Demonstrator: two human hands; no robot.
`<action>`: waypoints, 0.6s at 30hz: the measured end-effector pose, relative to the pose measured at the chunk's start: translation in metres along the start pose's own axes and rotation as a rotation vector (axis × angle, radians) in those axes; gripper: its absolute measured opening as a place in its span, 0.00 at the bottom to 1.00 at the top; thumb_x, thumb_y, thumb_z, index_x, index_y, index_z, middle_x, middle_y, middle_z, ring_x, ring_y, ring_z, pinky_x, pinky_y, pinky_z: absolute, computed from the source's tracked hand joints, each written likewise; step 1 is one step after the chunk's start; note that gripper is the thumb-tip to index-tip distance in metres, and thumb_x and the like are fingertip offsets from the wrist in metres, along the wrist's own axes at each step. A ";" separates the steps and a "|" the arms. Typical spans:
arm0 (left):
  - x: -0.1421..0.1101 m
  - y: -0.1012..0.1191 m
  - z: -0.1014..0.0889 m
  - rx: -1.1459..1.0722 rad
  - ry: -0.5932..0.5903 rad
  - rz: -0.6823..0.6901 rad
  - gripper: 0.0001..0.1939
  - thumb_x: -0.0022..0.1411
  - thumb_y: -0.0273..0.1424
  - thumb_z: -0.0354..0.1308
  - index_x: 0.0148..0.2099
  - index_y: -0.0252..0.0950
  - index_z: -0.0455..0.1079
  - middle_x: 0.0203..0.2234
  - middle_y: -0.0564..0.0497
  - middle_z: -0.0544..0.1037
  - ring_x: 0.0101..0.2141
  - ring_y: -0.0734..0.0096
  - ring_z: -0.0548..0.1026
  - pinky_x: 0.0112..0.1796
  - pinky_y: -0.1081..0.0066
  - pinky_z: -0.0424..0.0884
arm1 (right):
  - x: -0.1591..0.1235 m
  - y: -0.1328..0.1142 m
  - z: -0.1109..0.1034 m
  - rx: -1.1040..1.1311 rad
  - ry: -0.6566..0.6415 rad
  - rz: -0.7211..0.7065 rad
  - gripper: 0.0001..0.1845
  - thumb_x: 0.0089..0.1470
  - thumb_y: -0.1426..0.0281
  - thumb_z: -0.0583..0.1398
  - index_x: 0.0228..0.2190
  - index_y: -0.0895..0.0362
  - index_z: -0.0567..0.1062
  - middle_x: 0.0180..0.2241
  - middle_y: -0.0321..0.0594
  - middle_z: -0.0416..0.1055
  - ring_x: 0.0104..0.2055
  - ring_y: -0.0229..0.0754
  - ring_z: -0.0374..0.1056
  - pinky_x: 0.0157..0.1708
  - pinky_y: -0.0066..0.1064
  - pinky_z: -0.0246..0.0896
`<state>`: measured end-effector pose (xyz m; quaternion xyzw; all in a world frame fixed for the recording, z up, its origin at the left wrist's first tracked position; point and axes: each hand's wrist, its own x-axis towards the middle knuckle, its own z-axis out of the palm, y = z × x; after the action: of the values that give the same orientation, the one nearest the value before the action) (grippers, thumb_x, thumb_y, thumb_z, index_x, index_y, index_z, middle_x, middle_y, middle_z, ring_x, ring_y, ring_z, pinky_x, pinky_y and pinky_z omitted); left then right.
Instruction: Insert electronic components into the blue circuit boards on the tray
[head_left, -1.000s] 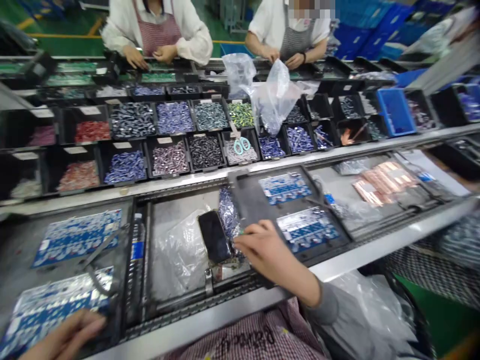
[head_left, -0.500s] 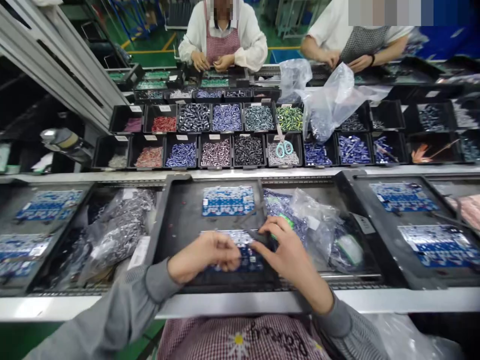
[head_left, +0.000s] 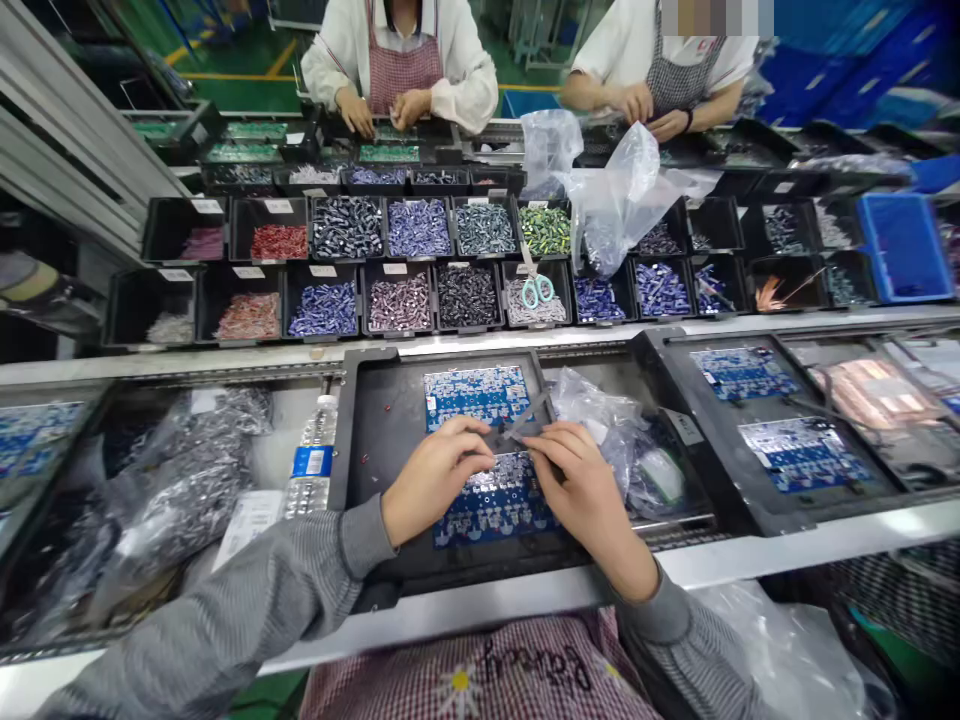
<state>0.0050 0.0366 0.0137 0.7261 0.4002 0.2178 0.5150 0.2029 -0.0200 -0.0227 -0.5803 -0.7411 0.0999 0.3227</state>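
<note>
My left hand (head_left: 439,475) is over the left side of the nearer blue circuit board (head_left: 480,520), its fingers curled together. Anything between those fingertips is too small to make out. At the board's upper right, my right hand (head_left: 581,485) has thumb and fingers pinched together beside a grey strip (head_left: 529,415). What the right fingertips hold is hidden. Both hands cover parts of this board, which lies in a black tray (head_left: 382,450). A second blue circuit board (head_left: 476,392) lies farther back in the same tray, populated with small parts.
Black bins (head_left: 435,328) of small components stand in rows behind the rail, with scissors (head_left: 537,290) in one. A water bottle (head_left: 310,460) and bagged parts (head_left: 187,480) lie left; a clear bag (head_left: 607,420) lies right. Another board tray (head_left: 787,510) is farther right. Two co-workers sit opposite.
The view has shifted, bringing a water bottle and a blue bin into sight. My left hand has moved back from the board's middle, uncovering more of it. The right hand stays near the strip.
</note>
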 end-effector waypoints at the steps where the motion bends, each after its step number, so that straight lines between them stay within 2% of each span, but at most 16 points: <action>1: 0.004 0.000 0.003 0.073 0.000 0.061 0.07 0.61 0.26 0.56 0.30 0.36 0.72 0.45 0.47 0.71 0.48 0.63 0.69 0.52 0.61 0.62 | 0.001 0.002 0.000 -0.021 0.012 0.012 0.12 0.58 0.74 0.53 0.39 0.54 0.75 0.35 0.42 0.73 0.43 0.46 0.64 0.46 0.43 0.63; 4: 0.013 -0.001 0.012 0.172 -0.012 0.119 0.08 0.62 0.25 0.54 0.31 0.35 0.71 0.44 0.47 0.70 0.46 0.64 0.70 0.49 0.63 0.65 | 0.002 0.010 0.000 -0.164 0.022 0.102 0.12 0.57 0.73 0.54 0.36 0.54 0.77 0.35 0.43 0.71 0.41 0.47 0.63 0.43 0.41 0.61; 6: 0.016 -0.003 0.014 0.182 -0.028 0.129 0.08 0.62 0.24 0.53 0.31 0.35 0.71 0.44 0.47 0.71 0.45 0.65 0.70 0.48 0.64 0.65 | 0.003 0.012 -0.002 -0.254 0.040 0.149 0.11 0.57 0.73 0.54 0.35 0.55 0.77 0.39 0.46 0.70 0.45 0.49 0.61 0.43 0.42 0.59; 8: 0.015 -0.004 0.012 0.155 -0.032 0.141 0.09 0.62 0.24 0.53 0.31 0.34 0.72 0.43 0.47 0.72 0.45 0.65 0.70 0.48 0.65 0.65 | 0.005 0.010 -0.004 -0.284 0.060 0.147 0.11 0.57 0.72 0.55 0.36 0.54 0.77 0.44 0.46 0.69 0.49 0.52 0.58 0.46 0.44 0.55; 10: 0.012 -0.004 0.006 0.099 -0.003 0.108 0.08 0.62 0.25 0.54 0.31 0.35 0.73 0.39 0.48 0.74 0.42 0.66 0.71 0.47 0.65 0.65 | 0.006 0.003 -0.005 -0.260 0.029 0.113 0.09 0.57 0.69 0.57 0.38 0.52 0.77 0.43 0.42 0.71 0.51 0.52 0.58 0.47 0.46 0.51; 12: 0.008 -0.006 -0.002 -0.029 0.022 -0.026 0.06 0.60 0.26 0.57 0.31 0.35 0.74 0.32 0.49 0.75 0.36 0.68 0.72 0.42 0.67 0.67 | 0.009 -0.004 -0.002 -0.218 -0.050 0.074 0.10 0.56 0.67 0.58 0.41 0.51 0.75 0.40 0.39 0.73 0.48 0.50 0.61 0.47 0.46 0.48; 14: 0.002 -0.009 -0.010 -0.251 0.022 -0.230 0.04 0.58 0.28 0.59 0.32 0.34 0.75 0.26 0.51 0.75 0.30 0.71 0.72 0.37 0.69 0.69 | 0.012 -0.010 0.004 -0.169 -0.143 0.029 0.10 0.57 0.69 0.57 0.42 0.52 0.75 0.37 0.39 0.74 0.44 0.47 0.64 0.45 0.44 0.48; 16: -0.005 -0.014 -0.016 -0.509 0.017 -0.411 0.04 0.55 0.29 0.62 0.33 0.32 0.74 0.25 0.51 0.76 0.27 0.73 0.72 0.33 0.72 0.70 | 0.016 -0.013 0.011 -0.124 -0.189 0.003 0.10 0.58 0.72 0.56 0.39 0.53 0.75 0.34 0.39 0.75 0.41 0.45 0.64 0.43 0.41 0.51; 18: -0.011 -0.018 -0.020 -0.705 0.019 -0.520 0.07 0.53 0.30 0.65 0.33 0.31 0.74 0.27 0.50 0.77 0.28 0.73 0.74 0.33 0.73 0.70 | 0.019 -0.015 0.015 -0.088 -0.167 0.006 0.09 0.58 0.73 0.56 0.36 0.54 0.76 0.33 0.40 0.74 0.40 0.45 0.64 0.41 0.39 0.54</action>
<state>-0.0222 0.0419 0.0051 0.3789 0.4756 0.2107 0.7654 0.1800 -0.0034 -0.0194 -0.5857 -0.7674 0.1160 0.2336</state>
